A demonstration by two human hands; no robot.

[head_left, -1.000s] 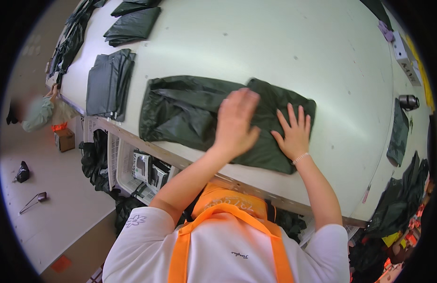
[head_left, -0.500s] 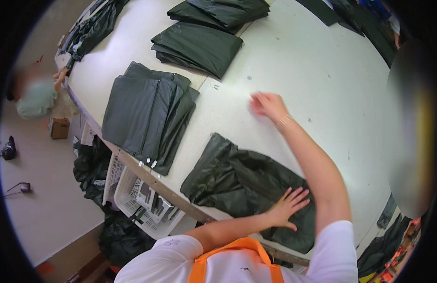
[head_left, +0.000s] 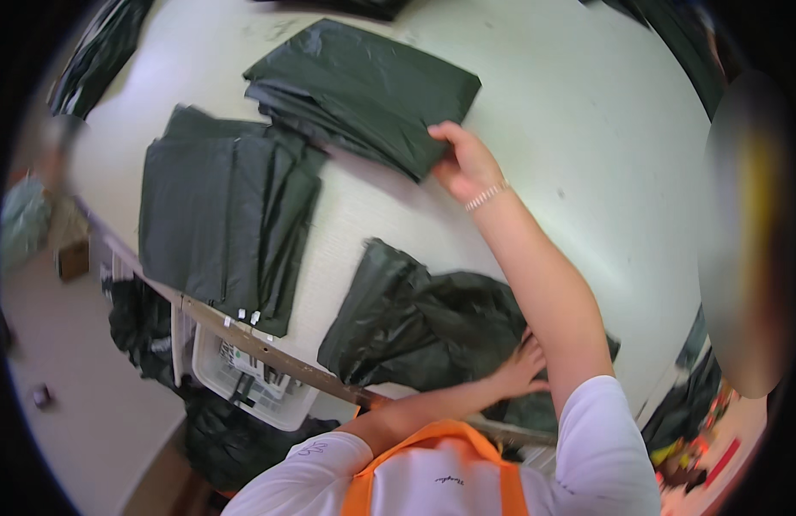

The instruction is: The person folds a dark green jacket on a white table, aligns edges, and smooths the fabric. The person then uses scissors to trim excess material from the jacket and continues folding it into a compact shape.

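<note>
Right hand [head_left: 465, 165] pinched the folded bundle [head_left: 355, 86], its bulk toward ten o'clock; left hand [head_left: 520, 370] (loosely open, half-hidden) rested on garment [head_left: 450, 318].

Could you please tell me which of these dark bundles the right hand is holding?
The folded stack at upper centre: the right hand grips its edge. The left hand rests on the nearest, rumpled bundle; the white-tagged stack is untouched.

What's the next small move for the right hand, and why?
Probably secure the near right corner of the folded dark-green stack: the right hand is already there, one digit over the top, though how firmly it holds is unclear. The left hand rests on the creased dark-green cloth, apart from that stack.
</note>
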